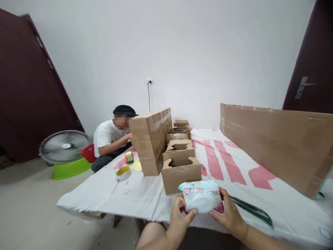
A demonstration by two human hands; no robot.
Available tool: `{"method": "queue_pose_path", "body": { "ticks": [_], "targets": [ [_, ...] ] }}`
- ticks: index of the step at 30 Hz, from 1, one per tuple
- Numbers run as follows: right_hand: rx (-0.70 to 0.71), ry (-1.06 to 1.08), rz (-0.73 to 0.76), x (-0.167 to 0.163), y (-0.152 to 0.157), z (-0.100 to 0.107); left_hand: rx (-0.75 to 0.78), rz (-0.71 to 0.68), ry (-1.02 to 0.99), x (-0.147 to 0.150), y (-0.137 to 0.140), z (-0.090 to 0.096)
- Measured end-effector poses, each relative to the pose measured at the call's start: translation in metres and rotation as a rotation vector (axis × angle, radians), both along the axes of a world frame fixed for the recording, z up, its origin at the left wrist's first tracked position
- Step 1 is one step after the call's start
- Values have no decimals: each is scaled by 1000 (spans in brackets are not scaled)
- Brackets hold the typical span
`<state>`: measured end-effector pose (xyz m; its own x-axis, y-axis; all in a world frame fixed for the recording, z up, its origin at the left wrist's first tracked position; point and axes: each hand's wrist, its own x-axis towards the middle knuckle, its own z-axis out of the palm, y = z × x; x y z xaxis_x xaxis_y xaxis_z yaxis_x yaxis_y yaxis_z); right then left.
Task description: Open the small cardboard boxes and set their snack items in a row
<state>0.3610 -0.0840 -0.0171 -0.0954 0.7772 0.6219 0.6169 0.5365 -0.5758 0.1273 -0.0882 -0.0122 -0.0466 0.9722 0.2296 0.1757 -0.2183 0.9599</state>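
Between my two hands I hold a pack of wet wipes (201,196), light blue and white with a white lid facing me. My left hand (179,217) grips its left end, thumb across the lower front. My right hand (231,215) is closed round the right end in the same way. The pack is above the table's near edge, just in front of an open cardboard box (181,178) with a cut-out top. A utility knife (253,210) with a dark green handle lies on the cloth right of my right hand.
Closed cartons (149,142) are stacked left of a row of open boxes (179,145). A long cardboard panel (270,146) stands at the right. Tape rolls (123,173) lie on the table's left, where a person (108,139) crouches. A fan (67,146) is beyond.
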Motion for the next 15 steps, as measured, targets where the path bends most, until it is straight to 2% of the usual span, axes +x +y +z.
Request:
{"method": "queue_pose_path", "body": {
  "ticks": [4, 7, 9, 11, 15],
  "targets": [
    [-64, 26, 57, -35, 28, -19, 53, 145, 43, -32, 25, -19],
    [-193, 61, 104, -53, 45, -37, 35, 163, 52, -53, 42, -32],
    [-231, 75, 129, -59, 52, -49, 39, 159, 33, -62, 48, -39],
    [-211, 94, 102, -59, 57, -60, 61, 154, 15, -64, 51, -45],
    [-204, 166, -49, -52, 65, -79, 99, 141, 29, -62, 50, -52]
  ]
}}
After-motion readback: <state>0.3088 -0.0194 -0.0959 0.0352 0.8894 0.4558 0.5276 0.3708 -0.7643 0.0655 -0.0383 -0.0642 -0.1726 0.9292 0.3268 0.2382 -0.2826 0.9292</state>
